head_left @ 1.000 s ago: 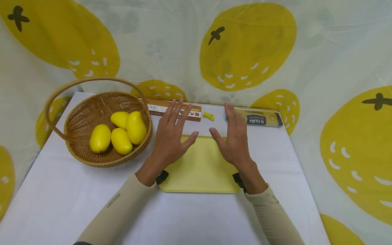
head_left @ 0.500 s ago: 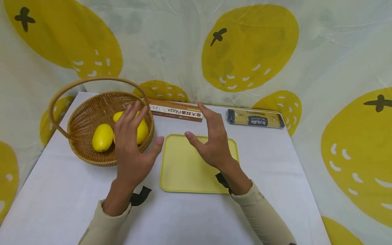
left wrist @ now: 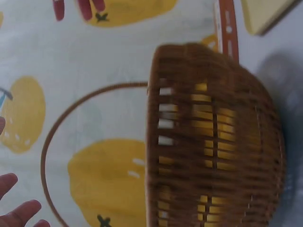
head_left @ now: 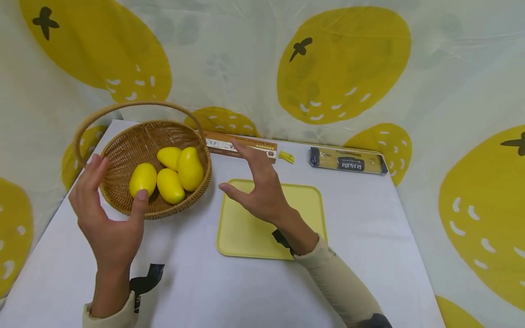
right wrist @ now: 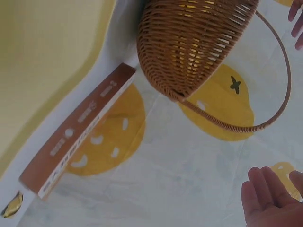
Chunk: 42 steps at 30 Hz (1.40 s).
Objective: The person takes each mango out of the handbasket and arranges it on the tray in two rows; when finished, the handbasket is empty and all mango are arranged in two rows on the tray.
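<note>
A wicker basket (head_left: pixel 123 136) with a tall arched handle (head_left: pixel 139 104) stands at the left of the table, and several yellow mangoes (head_left: pixel 143 178) lie inside. My left hand (head_left: pixel 108 223) is raised by the basket's near left side, fingers spread, holding nothing. Over the far part of a pale yellow tray (head_left: pixel 242 237) hovers my right hand (head_left: pixel 264 191), thumb and fingers apart, with nothing between them. In the left wrist view the basket's woven side (left wrist: pixel 213 142) fills the middle, and some fingertips (left wrist: pixel 21 213) show at the lower left.
A brown pasta box (head_left: pixel 246 148) lies along the table's back edge beside the basket. To its right are a small yellow packet (head_left: pixel 286 157) and a pack of spaghetti (head_left: pixel 348 161). A fruit-print cloth (head_left: pixel 246 59) hangs behind the table.
My left hand has moved left, from above the tray's left edge, past the mangoes, to the basket's near left side. My right hand has shifted left over the tray. The objects stay put.
</note>
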Tool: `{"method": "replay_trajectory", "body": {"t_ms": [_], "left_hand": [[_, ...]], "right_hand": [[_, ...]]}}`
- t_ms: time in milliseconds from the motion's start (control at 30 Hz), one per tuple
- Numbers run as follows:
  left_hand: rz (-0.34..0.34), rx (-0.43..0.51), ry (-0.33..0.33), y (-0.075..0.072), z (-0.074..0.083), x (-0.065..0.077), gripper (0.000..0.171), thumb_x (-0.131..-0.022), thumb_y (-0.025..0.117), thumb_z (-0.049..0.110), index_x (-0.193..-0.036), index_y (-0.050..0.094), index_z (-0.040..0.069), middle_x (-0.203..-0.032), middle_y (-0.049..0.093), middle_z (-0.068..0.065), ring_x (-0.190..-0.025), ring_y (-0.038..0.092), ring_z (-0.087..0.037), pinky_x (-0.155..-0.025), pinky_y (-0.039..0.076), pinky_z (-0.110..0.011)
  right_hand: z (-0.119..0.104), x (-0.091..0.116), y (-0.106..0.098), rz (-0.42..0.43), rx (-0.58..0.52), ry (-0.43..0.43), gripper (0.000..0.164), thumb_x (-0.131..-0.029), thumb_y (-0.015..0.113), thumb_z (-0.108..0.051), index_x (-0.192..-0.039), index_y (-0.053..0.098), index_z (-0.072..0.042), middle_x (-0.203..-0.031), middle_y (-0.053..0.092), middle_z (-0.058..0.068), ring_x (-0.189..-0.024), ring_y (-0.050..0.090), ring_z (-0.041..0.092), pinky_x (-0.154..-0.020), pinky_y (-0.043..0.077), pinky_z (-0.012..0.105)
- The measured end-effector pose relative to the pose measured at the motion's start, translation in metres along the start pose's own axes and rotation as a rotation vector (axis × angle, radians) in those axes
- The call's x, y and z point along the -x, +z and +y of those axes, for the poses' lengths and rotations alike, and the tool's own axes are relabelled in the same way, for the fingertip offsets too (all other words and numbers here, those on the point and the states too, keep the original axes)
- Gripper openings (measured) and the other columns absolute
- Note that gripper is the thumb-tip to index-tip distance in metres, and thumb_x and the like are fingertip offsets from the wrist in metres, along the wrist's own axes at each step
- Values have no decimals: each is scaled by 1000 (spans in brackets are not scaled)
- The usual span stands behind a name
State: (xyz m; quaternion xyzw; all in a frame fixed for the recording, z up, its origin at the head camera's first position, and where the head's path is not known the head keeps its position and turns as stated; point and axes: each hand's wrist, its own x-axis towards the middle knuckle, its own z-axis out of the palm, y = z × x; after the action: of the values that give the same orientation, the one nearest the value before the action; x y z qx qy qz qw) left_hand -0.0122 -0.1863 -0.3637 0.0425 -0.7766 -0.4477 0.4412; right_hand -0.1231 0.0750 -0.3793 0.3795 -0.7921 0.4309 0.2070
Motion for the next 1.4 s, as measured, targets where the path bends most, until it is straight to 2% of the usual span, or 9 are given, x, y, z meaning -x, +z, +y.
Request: {"method": "replay_trajectory", "body": {"t_ms": [333, 467, 600, 667, 800, 933, 1033, 1200, 1400], "left_hand": [[26, -19, -178, -22, -14, 2, 67, -91, 77, 25, -153, 56, 14, -162, 51, -1, -151, 36, -18, -115, 28, -28], [-16, -44, -293, -26, -37, 7, 71, -93, 76, 20, -158, 50, 21, -167, 44, 5, -154, 36, -16, -119, 32, -26], [-97, -36, -458, -29, -66, 14, 73, -97, 74, 17, -162, 43, 29, -172, 33, 9, -157, 32, -17, -125, 33, -33], [-137, -4, -543, -30, -76, 17, 76, -98, 73, 16, -164, 39, 32, -173, 29, 11, -159, 29, -18, -129, 30, -38], [-176, 119, -637, -32, -91, 20, 81, -99, 73, 11, -166, 33, 35, -175, 25, 11, -162, 25, -21, -131, 27, -40], [-194, 276, -686, -33, -104, 22, 84, -99, 72, 5, -166, 32, 34, -176, 22, 10, -162, 24, -23, -124, 35, -24], [-219, 337, -707, -31, -110, 25, 86, -99, 71, 1, -167, 30, 34, -176, 20, 9, -162, 24, -23, -114, 42, -14], [-236, 381, -701, -27, -114, 28, 91, -97, 71, -4, -167, 29, 35, -177, 18, 6, -161, 24, -26, -109, 46, -13], [-249, 385, -677, -25, -115, 27, 96, -96, 70, -5, -168, 24, 38, -178, 14, 7, -163, 20, -28, -111, 45, -14]], "right_hand": [[1, -15, 24, -62, -22, -34, 87, -85, 91, -32, -158, 48, -12, -153, 59, 5, -140, 53, 20, -119, 41, 36], [3, -20, 36, -97, -14, -38, 83, -88, 88, -36, -158, 49, -15, -155, 58, 2, -141, 52, 18, -121, 38, 36], [6, -23, 49, -136, -16, 1, 79, -90, 85, -38, -158, 50, -19, -154, 59, -2, -142, 53, 14, -119, 38, 40], [7, -25, 55, -155, -12, 23, 78, -91, 84, -40, -158, 50, -20, -154, 59, -4, -142, 54, 13, -116, 39, 42], [9, -29, 67, -209, 28, 63, 78, -92, 82, -46, -160, 49, -26, -156, 57, -7, -144, 52, 13, -112, 39, 45], [10, -33, 78, -286, 84, 115, 77, -93, 79, -52, -160, 48, -31, -159, 54, -7, -146, 49, 16, -114, 35, 46], [11, -35, 85, -334, 122, 140, 75, -93, 79, -53, -158, 50, -30, -160, 54, -4, -147, 49, 19, -116, 33, 46], [11, -41, 91, -380, 175, 153, 72, -93, 79, -52, -156, 54, -29, -158, 56, 0, -146, 50, 22, -117, 33, 49], [14, -50, 95, -454, 279, 182, 73, -93, 78, -56, -157, 52, -31, -159, 53, -3, -147, 49, 19, -124, 28, 47]]}}
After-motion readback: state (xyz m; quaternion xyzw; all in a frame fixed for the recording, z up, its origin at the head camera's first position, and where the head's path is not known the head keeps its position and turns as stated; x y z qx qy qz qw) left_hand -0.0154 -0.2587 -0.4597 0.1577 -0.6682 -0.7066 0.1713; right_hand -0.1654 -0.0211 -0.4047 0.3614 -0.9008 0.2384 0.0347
